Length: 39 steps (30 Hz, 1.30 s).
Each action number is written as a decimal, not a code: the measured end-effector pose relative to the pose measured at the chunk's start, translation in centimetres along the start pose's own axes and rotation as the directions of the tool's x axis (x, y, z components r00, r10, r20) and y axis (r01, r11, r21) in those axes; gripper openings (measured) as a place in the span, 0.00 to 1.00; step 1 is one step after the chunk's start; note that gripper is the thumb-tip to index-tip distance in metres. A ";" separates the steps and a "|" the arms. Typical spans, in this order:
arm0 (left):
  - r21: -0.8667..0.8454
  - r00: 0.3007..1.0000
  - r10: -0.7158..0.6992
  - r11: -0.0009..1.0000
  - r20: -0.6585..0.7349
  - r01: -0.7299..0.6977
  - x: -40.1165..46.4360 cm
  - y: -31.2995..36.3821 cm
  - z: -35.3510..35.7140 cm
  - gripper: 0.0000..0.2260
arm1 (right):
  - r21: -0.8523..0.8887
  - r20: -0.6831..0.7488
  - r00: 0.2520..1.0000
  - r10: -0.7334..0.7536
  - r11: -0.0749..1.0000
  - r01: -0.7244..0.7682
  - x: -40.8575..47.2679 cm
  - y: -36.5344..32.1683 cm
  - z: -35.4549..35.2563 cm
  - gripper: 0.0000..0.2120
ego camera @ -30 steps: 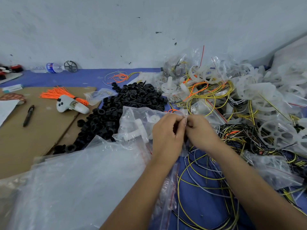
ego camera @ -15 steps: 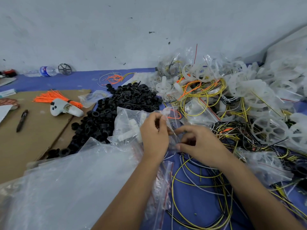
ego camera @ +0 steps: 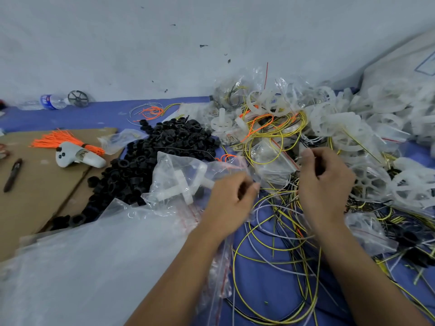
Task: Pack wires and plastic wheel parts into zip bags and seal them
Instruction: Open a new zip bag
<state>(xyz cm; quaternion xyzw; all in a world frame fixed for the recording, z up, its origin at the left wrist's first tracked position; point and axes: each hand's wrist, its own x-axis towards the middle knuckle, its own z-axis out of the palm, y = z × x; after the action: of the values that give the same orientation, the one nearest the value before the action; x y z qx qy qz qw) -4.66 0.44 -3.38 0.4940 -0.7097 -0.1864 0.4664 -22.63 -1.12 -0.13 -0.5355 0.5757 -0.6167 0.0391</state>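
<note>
Scuffed white wall (ego camera: 164,43) (dark specks) behind blue surface (ego camera: 70,116).

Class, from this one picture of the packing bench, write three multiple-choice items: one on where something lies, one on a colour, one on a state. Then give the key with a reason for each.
1. Where does the pen lie?
A. on the cardboard
B. on the black rings
C. among the wires

2. What colour is the bundle behind the controller?
A. green
B. orange
C. white

3. How are the left hand and right hand placed?
A. clasped together
B. apart, with a gap between
C. flat on the cloth

Key:
1 A, the pen rests on brown board at far left.
2 B, its strands are bright orange.
3 B, wires show between the hands.
</note>
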 end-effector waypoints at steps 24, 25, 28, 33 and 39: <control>-0.040 0.999 -0.030 0.999 0.029 0.031 -0.1 0.0 0.2 0.09 | -0.113 0.322 0.947 -0.020 0.992 0.059 -1.0 1.0 1.0 0.10; -0.038 0.999 -0.030 0.999 0.028 0.031 -0.1 -0.1 0.2 0.09 | -0.114 0.346 0.937 -0.054 0.988 0.100 -0.9 1.0 1.0 0.10; -0.026 0.999 -0.030 0.999 0.026 0.030 -0.1 -0.1 0.2 0.10 | -0.102 0.425 0.882 -0.202 0.958 0.268 -1.0 1.1 1.3 0.13; -0.006 0.999 -0.033 0.999 0.010 0.033 0.0 -0.2 0.3 0.09 | -0.048 0.621 0.736 -0.269 0.925 0.378 -1.4 0.9 2.1 0.20; -0.002 0.999 -0.051 0.999 -0.002 0.051 0.1 -0.2 0.2 0.08 | -0.137 0.791 0.576 -0.205 0.859 0.494 -2.0 1.1 2.5 0.18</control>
<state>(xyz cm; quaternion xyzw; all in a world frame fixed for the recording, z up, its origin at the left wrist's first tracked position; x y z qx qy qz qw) -4.76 0.25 -3.61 0.5115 -0.6962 -0.1984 0.4629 -20.67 -1.80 -2.76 -0.8441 0.4847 -0.2225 0.0554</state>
